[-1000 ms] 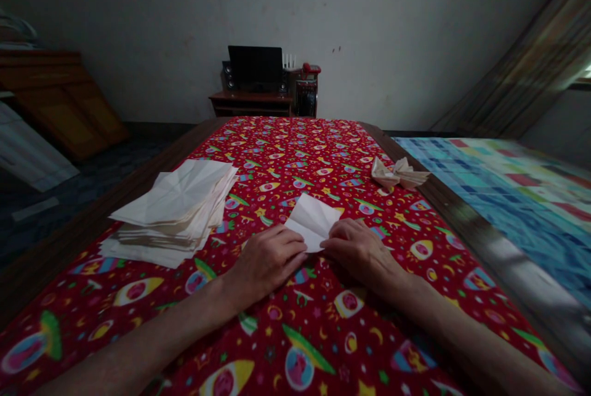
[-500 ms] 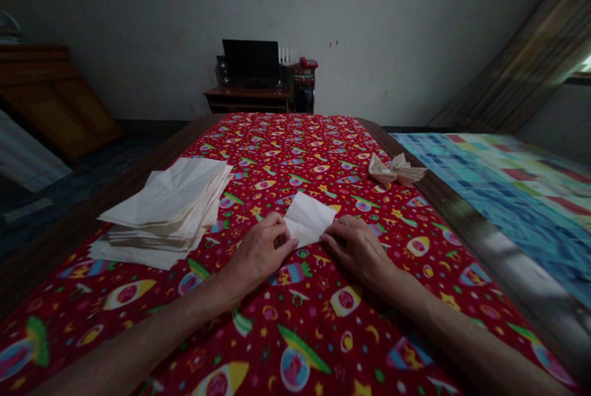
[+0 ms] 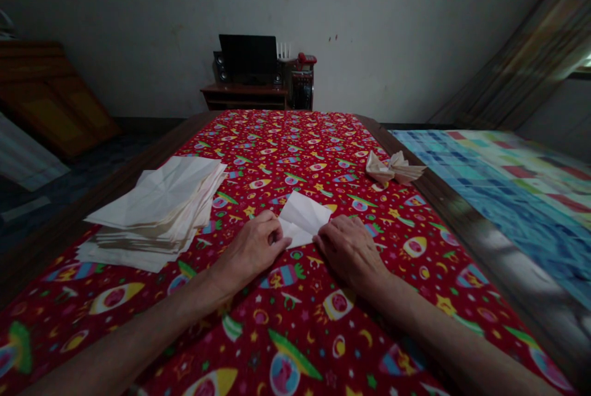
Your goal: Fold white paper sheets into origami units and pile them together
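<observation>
A folded white paper [image 3: 302,218] lies on the red cloth printed with rockets [image 3: 295,316], between my two hands. My left hand [image 3: 252,249] is curled at its lower left edge, with the fingertips pinching the paper. My right hand [image 3: 351,252] rests flat, with its fingertips against the paper's right edge. A thick stack of creased white paper sheets [image 3: 152,208] lies to the left of my left hand. Beyond my right hand, a small folded paper figure [image 3: 393,168] sits near the cloth's right edge.
The cloth covers a table with a dark wooden edge [image 3: 462,211]. A bed with a blue checked cover [image 3: 498,193] lies to the right. A low desk [image 3: 242,96] holding a black monitor [image 3: 248,59] stands at the far wall. A wooden cabinet [image 3: 41,88] stands at left.
My left hand has curled and drawn back onto the paper's lower left edge. The paper has shifted slightly left, and the whole view has drifted slightly.
</observation>
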